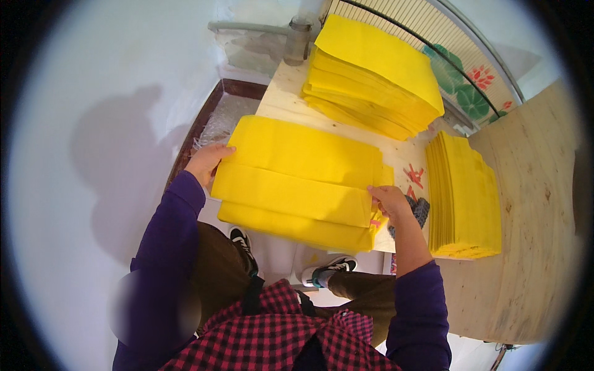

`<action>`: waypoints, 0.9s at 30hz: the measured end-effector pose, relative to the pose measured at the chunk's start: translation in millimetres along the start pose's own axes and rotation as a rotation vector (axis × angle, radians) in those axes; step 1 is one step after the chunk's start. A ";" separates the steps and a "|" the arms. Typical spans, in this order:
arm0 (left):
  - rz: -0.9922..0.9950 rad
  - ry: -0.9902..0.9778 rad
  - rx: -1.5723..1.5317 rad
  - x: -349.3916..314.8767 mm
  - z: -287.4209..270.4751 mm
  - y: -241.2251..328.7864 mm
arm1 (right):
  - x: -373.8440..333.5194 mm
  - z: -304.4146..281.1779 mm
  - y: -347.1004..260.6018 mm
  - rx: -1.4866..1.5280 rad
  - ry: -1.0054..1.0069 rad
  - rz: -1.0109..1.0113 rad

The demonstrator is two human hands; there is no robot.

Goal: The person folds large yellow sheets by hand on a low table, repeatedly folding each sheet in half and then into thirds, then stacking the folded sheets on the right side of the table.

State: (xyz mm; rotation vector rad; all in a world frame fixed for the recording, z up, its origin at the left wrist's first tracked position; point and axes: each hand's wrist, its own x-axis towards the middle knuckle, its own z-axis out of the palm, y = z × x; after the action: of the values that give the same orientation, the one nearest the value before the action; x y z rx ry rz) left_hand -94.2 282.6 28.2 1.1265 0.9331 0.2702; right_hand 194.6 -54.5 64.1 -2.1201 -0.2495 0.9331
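- Sheet (303,149), yellow, is lying near the table's front left part, spanning the gap between both hands; a flap is running along its lower half.
- Left hand (208,162) is holding the sheet's left edge, thumb on top; the other fingers are mostly hiding behind the edge. Grip is looking narrow.
- Right hand (390,199) is pinching the flap's right end, thumb and fingertips close together. Narrow grip too. Can't tell how many layers it is taking.
- More yellow layers (297,226) are showing below the flap, jutting toward the person; can't tell whether they're joining the held piece.
- Table (286,102), pale wood, is carrying the lot.
- Rear stack (371,77), yellow, is sitting behind the sheet, its layers fanning unevenly at the front.
- Right stack (464,198), yellow, is standing right of the right hand, well apart from it, layer edges facing left.
- Red strips (415,175) are lying loose between the sheet and right stack.
- Grey item (422,211) is resting just beside the right hand, which is partly covering it; can't tell its kind.
- Jar (299,42) is standing at the table's far left corner.
- Screen (458,65) with painted leaves and red flowers is curving behind the rear stack.
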 end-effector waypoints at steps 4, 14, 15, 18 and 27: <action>0.031 -0.012 0.058 17.9 2.6 9.8 | 23.1 -0.2 -14.5 -0.010 0.014 0.002; 0.078 -0.137 -0.002 33.0 2.7 20.0 | 53.8 -6.0 -38.7 0.089 -0.053 -0.060; 0.085 -0.125 0.009 31.7 4.4 20.9 | 53.9 -10.3 -39.8 0.063 -0.045 -0.074; 0.120 -0.092 0.114 30.5 14.9 21.4 | 55.0 -20.8 -40.8 0.022 -0.031 -0.085; 0.165 -0.104 0.258 30.3 30.8 26.1 | 68.1 -31.6 -35.2 -0.030 -0.021 -0.063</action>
State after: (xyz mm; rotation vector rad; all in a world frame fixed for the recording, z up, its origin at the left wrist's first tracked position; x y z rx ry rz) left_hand -45.9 292.9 39.0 1.4452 0.7989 0.2268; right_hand 269.2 -18.5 66.5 -2.1179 -0.3407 0.9210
